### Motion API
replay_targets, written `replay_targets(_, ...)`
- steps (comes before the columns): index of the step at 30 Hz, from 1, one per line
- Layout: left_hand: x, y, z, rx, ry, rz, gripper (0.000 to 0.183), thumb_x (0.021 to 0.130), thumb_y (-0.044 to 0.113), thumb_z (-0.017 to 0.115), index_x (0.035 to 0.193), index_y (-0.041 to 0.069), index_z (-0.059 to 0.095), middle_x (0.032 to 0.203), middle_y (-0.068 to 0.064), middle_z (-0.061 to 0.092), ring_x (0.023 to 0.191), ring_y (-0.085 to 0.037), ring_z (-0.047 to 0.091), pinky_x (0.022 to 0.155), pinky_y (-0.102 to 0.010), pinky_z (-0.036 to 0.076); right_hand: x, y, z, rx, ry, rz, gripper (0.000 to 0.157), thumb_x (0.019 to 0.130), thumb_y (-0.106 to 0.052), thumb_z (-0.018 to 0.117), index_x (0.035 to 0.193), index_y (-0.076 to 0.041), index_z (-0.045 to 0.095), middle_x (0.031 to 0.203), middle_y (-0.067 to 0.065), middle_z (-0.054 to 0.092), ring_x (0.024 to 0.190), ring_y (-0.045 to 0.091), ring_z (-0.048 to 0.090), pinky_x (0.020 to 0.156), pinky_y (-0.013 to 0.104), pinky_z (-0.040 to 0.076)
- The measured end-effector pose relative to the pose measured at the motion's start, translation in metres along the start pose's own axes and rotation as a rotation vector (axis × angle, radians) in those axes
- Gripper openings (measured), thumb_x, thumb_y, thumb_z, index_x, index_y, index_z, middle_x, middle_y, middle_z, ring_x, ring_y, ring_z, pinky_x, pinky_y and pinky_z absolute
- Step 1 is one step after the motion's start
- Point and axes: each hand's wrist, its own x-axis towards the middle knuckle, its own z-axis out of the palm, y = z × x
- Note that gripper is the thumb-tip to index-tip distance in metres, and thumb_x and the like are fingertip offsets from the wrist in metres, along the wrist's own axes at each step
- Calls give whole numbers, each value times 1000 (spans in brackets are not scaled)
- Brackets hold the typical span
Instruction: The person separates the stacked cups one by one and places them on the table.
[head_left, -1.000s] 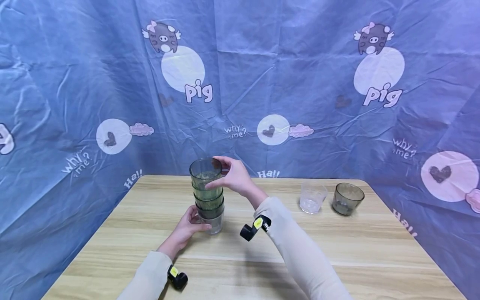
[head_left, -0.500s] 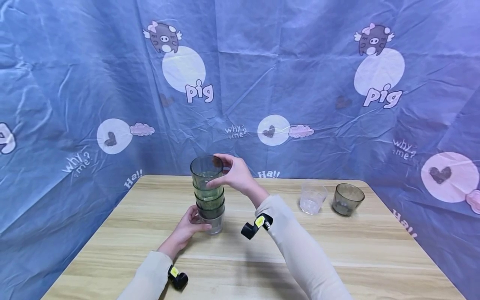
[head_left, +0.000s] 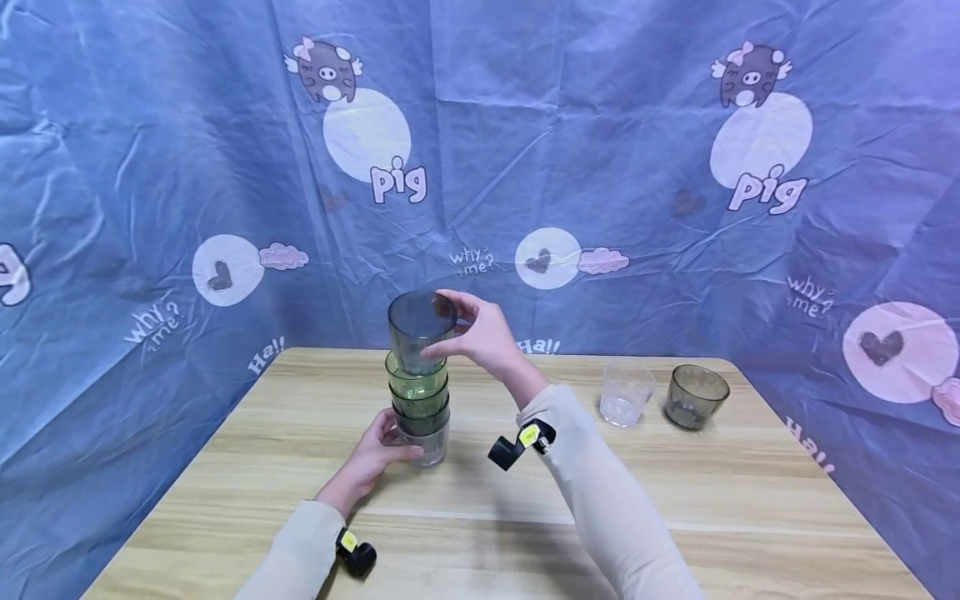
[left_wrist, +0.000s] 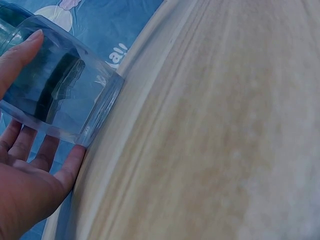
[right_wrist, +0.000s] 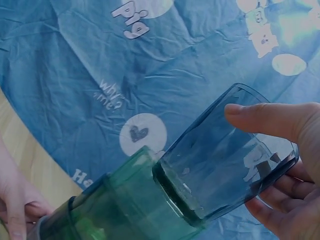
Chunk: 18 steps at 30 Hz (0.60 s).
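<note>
Gray cup [head_left: 409,335], left of the frame's middle, is pinched near its rim by the right hand [head_left: 483,337]; the left hand [head_left: 369,460] holds the clear bottom cup [head_left: 434,447]. Both look hard, slippery, maybe breakable: grip the sides.

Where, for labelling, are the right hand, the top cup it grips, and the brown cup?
Right hand [head_left: 485,335]: head view, hand's middle.
Top cup [right_wrist: 216,155]: right wrist view, side wall.
Brown cup [head_left: 690,408]: head view, front wall.

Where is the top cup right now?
Head view, left of centre: the top cup is in the right hand, its base at the rim of the light green cup just below.
</note>
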Motion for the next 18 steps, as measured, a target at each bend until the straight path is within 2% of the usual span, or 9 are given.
replay_targets(6, 0, 0, -1, -1, 2, -11, 82, 72, -8, 78, 142, -4, 36, 144, -27, 44, 131, -42, 43, 110, -53, 37, -2, -5, -10, 35, 27, -17, 84, 62, 3, 91, 139, -6, 57, 127, 7, 66, 115, 19, 59, 100, 31, 48)
replay_targets(18, -1, 0, 0, -4, -3, -15, 82, 73, -7, 78, 143, -4, 35, 145, -27, 42, 133, -43, 41, 111, -53, 35, -5, -5, -36, 121, 102, -26, 84, 63, 13, 84, 140, 0, 53, 130, 16, 63, 114, 23, 61, 100, 32, 48)
